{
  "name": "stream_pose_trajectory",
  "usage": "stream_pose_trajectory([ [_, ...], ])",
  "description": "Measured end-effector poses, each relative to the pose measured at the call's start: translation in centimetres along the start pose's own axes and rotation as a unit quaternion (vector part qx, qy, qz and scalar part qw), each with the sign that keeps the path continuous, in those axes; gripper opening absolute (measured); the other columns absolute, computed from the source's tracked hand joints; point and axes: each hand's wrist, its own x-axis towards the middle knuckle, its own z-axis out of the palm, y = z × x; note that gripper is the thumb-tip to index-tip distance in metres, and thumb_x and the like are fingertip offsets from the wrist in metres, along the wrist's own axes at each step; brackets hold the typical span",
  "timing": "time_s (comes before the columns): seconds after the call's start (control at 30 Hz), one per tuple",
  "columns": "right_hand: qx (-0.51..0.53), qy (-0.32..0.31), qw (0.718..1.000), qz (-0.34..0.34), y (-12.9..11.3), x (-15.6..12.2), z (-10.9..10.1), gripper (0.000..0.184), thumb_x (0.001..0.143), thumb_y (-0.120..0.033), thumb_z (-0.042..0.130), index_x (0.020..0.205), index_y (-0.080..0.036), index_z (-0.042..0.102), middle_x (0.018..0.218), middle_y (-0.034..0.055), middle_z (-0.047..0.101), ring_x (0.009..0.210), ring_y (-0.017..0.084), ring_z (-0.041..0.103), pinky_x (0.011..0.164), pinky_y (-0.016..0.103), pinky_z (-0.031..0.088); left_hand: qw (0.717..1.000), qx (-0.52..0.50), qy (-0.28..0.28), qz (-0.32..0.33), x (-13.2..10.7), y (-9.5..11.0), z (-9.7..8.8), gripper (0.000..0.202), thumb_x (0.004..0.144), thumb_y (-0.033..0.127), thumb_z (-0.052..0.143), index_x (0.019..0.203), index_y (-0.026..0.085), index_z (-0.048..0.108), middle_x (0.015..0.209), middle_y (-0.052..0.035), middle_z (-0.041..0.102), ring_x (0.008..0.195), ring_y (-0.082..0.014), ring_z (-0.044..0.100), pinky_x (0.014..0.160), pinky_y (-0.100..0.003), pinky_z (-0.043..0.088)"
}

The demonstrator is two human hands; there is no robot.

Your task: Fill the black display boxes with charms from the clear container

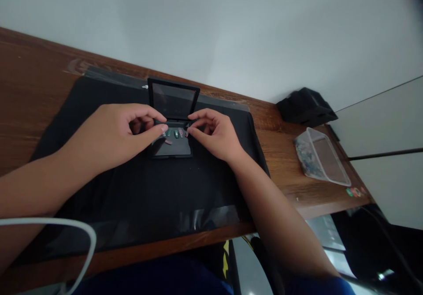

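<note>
A small black case [172, 152] with a clear, dark-framed lid [173, 98] stands open on a black mat. Inside lie several small glossy pieces that look like press-on nails: a green one [176, 134], a pinkish one [180, 133] and a pale pink one [168, 142] lying apart in front. My left hand [132, 129] is at the case's left side, thumb over the tray and index finger by the hinge. My right hand [213, 132] mirrors it at the right side, thumb at the rim. Both hands seem to grip the case by its sides; the fingertips partly hide the end pieces.
The black mat [158, 198] is taped onto a wooden table [274, 154] against a pale wall. To the right are a clear plastic tub [312, 158] with small contents and a black box-like object [307, 105]. A white cable [89, 233] loops at lower left.
</note>
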Motion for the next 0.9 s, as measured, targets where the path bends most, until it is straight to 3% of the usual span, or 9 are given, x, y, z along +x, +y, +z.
stream_pose_trajectory([
  [0.2,-0.036,0.021,0.999,-0.013,-0.2,-0.2,0.4,0.033,0.083,-0.027,0.076,0.114,-0.015,0.076,0.092,0.0032,0.080,0.053,0.006,0.045,0.053,0.024,0.037,1.000,0.009,-0.027,0.000,0.0,0.2,-0.1,0.034,0.092,0.065,0.067,0.099,0.035,0.082,0.065,0.0033,0.068,0.051,-0.0174,0.058,0.049,-0.034,0.036],
  [0.43,-0.073,-0.034,0.996,-0.045,-0.7,-1.2,-0.2,0.040,0.082,-0.022,0.074,0.122,-0.019,0.076,0.110,0.0049,0.082,0.058,0.007,0.054,0.057,0.023,0.043,0.999,0.036,-0.039,-0.010,0.1,0.4,-0.4,0.036,0.084,0.063,0.069,0.099,0.034,0.084,0.065,0.0016,0.066,0.053,-0.0189,0.056,0.054,-0.035,0.036],
  [0.63,-0.083,-0.033,0.994,-0.055,-0.9,-1.4,-0.1,0.036,0.085,-0.024,0.077,0.120,-0.018,0.077,0.108,0.0056,0.084,0.060,0.008,0.058,0.059,0.024,0.047,0.995,0.045,-0.093,0.007,0.1,0.6,-0.1,0.037,0.085,0.064,0.069,0.101,0.035,0.087,0.064,0.0008,0.067,0.051,-0.0185,0.055,0.050,-0.034,0.034],
  [0.9,-0.067,-0.038,0.995,-0.058,-1.0,-1.3,0.1,0.034,0.084,-0.023,0.077,0.117,-0.018,0.077,0.103,0.0055,0.085,0.059,0.008,0.059,0.060,0.025,0.048,0.994,0.046,-0.085,0.044,0.0,0.5,0.3,0.034,0.088,0.062,0.069,0.102,0.037,0.087,0.061,0.0022,0.066,0.050,-0.0172,0.057,0.048,-0.031,0.035],
])
